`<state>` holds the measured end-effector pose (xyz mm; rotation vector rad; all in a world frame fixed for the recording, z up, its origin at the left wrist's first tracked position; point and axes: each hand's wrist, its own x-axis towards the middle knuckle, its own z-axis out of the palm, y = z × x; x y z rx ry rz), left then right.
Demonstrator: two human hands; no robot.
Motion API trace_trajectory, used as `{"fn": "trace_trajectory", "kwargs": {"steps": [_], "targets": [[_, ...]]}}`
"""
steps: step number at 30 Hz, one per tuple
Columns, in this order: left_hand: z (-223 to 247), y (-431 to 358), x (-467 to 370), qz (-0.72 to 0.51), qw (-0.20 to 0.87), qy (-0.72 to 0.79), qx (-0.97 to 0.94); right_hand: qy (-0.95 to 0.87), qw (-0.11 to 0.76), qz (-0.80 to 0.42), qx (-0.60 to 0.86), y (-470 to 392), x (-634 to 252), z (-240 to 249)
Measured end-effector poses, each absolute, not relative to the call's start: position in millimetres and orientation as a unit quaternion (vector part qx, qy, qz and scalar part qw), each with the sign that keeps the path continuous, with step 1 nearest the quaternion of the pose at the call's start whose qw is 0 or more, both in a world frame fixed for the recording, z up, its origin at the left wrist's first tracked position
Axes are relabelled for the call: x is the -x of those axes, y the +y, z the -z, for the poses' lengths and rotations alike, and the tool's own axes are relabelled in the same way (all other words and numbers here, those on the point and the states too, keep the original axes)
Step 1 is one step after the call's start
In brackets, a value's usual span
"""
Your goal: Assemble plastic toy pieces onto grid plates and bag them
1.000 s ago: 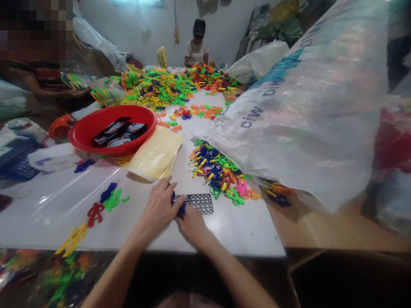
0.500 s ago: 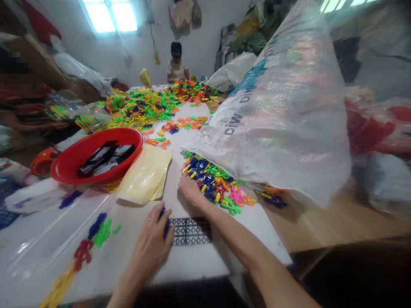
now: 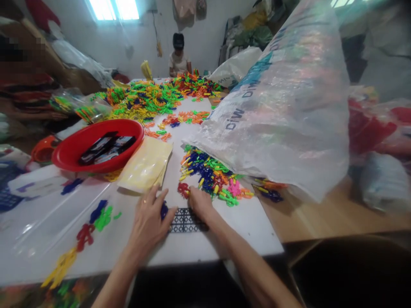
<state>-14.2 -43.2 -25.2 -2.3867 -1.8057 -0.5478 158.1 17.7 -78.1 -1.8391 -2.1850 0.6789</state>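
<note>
My left hand (image 3: 150,216) rests on the white table at the left end of a black lattice grid strip (image 3: 184,220). Between its thumb and fingers it holds a dark blue plastic piece (image 3: 164,209), mostly hidden. My right hand (image 3: 201,206) is closed, pinching a red plastic piece (image 3: 183,189) just beyond the grid. Right behind it lies a pile of small plastic pieces (image 3: 205,171), blue, green, orange and yellow, with a pink piece (image 3: 235,187) at its right side. The pieces' exact kind is hard to make out.
A red basin (image 3: 135,147) with dark packets and a yellowish envelope (image 3: 146,164) stand left. A large white plastic sack (image 3: 282,128) leans on the right. Loose pieces, including a yellow one (image 3: 61,267), lie front left. Two people sit beyond a big heap (image 3: 144,100).
My right hand has drawn back from the pile toward the grid, and a red piece now shows at its fingertips. My left hand stays by the grid's left end.
</note>
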Motion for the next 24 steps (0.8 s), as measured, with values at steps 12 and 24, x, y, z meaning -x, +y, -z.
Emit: {"fn": "trace_trajectory", "kwargs": {"steps": [12, 24], "targets": [[29, -31, 6, 0.127, -0.089, -0.615, 0.773, -0.627, 0.398, -0.492, 0.455, -44, -127, 116], [28, -33, 2, 0.035, -0.024, -0.565, 0.824, -0.784, 0.269, -0.319, 0.46, -46, -121, 114]]}}
